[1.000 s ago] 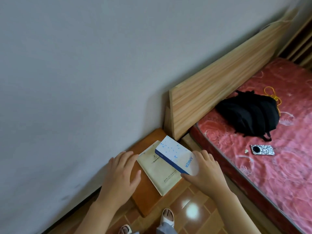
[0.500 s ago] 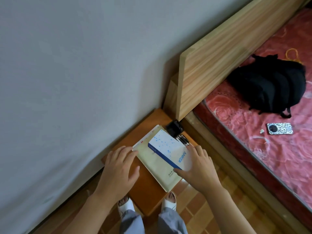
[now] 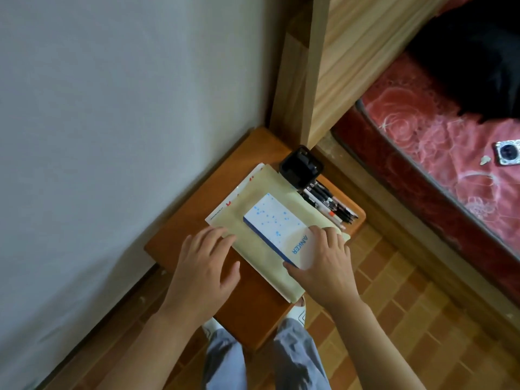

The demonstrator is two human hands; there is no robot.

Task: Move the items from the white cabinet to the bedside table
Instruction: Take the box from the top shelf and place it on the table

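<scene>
Behind box point(image 3: 278, 223) on bedside table point(image 3: 253, 305): pens point(image 3: 329, 202), black holder point(image 3: 301, 166).

Bare forearms point(image 3: 374, 342); grey-blue trousers point(image 3: 298, 358); white slippers point(image 3: 298, 313).

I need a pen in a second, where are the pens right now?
In the head view, the pens lie on the bedside table at its far right edge, beside the black holder and right of the pale booklet.

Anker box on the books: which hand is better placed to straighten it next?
Right. The right hand already grips the Anker box at its near end; the left hand rests flat beside it.
</scene>
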